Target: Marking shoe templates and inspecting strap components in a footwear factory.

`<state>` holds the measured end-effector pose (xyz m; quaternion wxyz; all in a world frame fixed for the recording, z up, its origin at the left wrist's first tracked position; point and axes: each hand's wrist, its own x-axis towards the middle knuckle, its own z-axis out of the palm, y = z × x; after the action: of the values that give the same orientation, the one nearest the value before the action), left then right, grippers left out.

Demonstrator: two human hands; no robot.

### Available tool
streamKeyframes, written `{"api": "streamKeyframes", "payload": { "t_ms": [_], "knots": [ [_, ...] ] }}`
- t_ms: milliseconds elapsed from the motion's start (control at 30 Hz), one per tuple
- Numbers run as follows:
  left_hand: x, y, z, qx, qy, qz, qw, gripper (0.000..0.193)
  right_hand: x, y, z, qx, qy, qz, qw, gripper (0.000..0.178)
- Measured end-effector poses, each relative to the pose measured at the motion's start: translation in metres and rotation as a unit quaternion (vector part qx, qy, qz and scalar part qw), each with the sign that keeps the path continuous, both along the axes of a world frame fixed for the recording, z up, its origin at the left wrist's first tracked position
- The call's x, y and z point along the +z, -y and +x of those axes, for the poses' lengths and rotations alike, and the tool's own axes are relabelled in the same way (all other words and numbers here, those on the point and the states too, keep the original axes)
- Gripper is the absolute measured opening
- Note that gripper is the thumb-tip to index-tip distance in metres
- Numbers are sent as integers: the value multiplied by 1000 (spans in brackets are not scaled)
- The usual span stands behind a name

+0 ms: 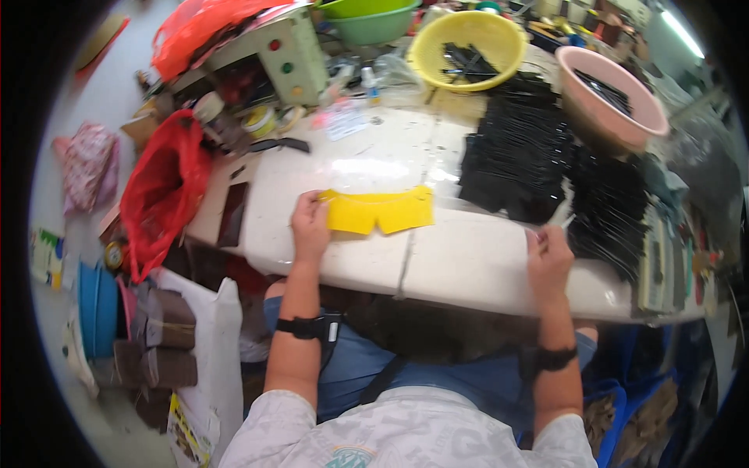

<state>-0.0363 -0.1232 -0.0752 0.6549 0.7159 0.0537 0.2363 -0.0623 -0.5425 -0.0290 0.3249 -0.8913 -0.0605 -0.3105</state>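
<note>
A flat yellow piece (378, 211), with a notch in its lower edge and a curved upper edge, is over the white tabletop (343, 261). My left hand (311, 226) pinches it at its left end. Farther right, my right hand (550, 253) is closed around a thin pale stick-like tool (567, 221) that slants upward; its tip is too small to make out. The right hand is near the front edge of a stack of black strips (519, 148). More black strips (612, 207) lie to the right of that hand.
At the back are a yellow basket (468, 31) and a pink basin (608, 97), each holding black pieces. A machine box (285, 62) with buttons stands at back left. A black-handled tool (279, 145) lies before it. A red bag (168, 187) hangs at the left.
</note>
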Motion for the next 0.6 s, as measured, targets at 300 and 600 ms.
{"api": "streamKeyframes", "payload": {
  "t_ms": [300,600],
  "knots": [
    [12,8,-7,7,-19,-22,1000,12,-13,-8,-22,114,-63,-34,991,14],
    [6,-14,-16,-25,-16,-92,995,9,-5,-9,-28,146,7,-39,988,12]
  ]
}}
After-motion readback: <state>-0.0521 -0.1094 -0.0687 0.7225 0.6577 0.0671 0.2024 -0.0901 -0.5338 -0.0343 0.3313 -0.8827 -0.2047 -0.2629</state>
